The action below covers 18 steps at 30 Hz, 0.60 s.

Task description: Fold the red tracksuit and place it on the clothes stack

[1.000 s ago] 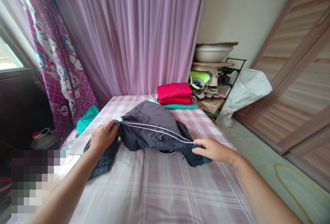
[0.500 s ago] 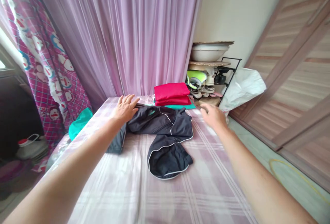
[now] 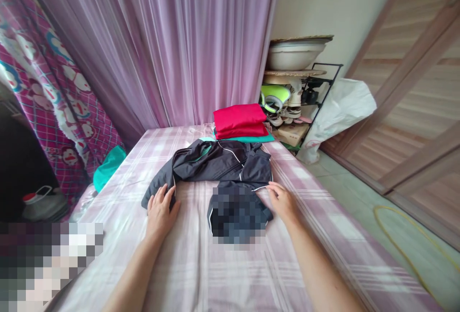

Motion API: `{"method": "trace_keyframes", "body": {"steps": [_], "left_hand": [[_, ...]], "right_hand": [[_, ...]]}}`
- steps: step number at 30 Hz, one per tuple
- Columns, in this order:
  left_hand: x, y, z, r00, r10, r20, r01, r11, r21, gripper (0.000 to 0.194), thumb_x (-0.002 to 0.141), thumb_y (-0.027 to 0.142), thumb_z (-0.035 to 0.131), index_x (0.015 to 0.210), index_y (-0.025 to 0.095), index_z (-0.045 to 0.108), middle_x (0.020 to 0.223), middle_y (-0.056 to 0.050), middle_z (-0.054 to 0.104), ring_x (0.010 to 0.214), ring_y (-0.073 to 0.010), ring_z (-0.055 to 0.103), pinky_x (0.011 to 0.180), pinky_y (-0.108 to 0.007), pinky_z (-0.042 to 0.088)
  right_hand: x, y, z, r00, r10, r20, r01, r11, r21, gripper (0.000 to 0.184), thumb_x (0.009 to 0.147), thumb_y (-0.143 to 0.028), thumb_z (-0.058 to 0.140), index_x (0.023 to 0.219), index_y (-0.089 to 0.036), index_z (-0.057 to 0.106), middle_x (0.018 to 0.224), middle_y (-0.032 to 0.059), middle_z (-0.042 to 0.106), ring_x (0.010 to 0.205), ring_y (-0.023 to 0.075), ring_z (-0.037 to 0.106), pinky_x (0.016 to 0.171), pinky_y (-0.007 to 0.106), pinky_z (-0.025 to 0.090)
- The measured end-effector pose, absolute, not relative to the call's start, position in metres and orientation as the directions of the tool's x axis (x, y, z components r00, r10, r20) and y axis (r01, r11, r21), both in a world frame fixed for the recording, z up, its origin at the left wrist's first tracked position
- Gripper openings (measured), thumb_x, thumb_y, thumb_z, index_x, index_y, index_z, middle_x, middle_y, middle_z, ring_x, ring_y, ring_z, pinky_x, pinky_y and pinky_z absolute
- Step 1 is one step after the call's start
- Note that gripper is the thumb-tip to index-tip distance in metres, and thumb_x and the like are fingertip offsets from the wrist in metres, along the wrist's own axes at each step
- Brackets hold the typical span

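Black jacket point(image 3: 215, 163) under flat left hand point(image 3: 160, 216), right hand point(image 3: 282, 202) pinching its piping point(image 3: 260, 188); white basin point(image 3: 294, 55) tops shoe rack point(image 3: 321, 92).

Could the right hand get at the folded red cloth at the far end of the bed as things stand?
Probably yes. The right hand is beside the dark jacket, and the folded red cloth lies just beyond it. Only the low jacket is between them, so the hand could likely pass over it.
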<state>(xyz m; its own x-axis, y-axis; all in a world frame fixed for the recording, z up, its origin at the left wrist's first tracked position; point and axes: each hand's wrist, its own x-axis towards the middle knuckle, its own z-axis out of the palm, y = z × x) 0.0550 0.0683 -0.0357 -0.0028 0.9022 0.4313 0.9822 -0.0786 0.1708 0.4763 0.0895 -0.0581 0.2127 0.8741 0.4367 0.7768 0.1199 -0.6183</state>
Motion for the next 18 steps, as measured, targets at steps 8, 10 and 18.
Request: {"method": "trace_keyframes", "body": {"steps": [8,10,18], "left_hand": [[0.0523,0.071,-0.037,0.033,0.899,0.436,0.988,-0.096,0.123,0.045,0.092,0.036,0.044,0.133,0.021,0.056,0.145,-0.016,0.052,0.135,-0.0302,0.047,0.111,-0.05,0.035],[0.0519,0.0707,-0.0375,0.033,0.896,0.442,0.989,-0.093,0.114,0.044,0.093,0.036,0.044,0.133,0.023,0.057,0.145,-0.014,0.053,0.134,-0.0295,0.048,0.111,-0.049,0.036],[0.0492,0.0739,-0.0394,0.04,0.887,0.46,0.992,-0.09,0.088,0.043,0.092,0.036,0.045,0.131,0.023,0.059,0.143,-0.014,0.054,0.132,-0.0298,0.05,0.11,-0.049,0.038]], "right_hand": [[0.4776,0.0901,-0.0619,0.165,0.866,0.472,0.768,0.188,-0.613,0.029,0.083,-0.029,0.046,0.082,-0.024,0.075,0.11,0.0087,0.074,0.1,0.0234,0.069,0.092,0.039,0.053],[0.4784,0.0908,-0.0622,0.161,0.871,0.465,0.764,0.188,-0.617,0.029,0.083,-0.028,0.047,0.082,-0.024,0.075,0.109,0.0085,0.074,0.1,0.023,0.069,0.092,0.038,0.053],[0.4747,0.0887,-0.0574,0.237,0.871,0.431,0.739,0.126,-0.662,0.031,0.082,-0.028,0.047,0.096,-0.023,0.074,0.109,0.0086,0.074,0.099,0.0226,0.068,0.089,0.036,0.053]]}}
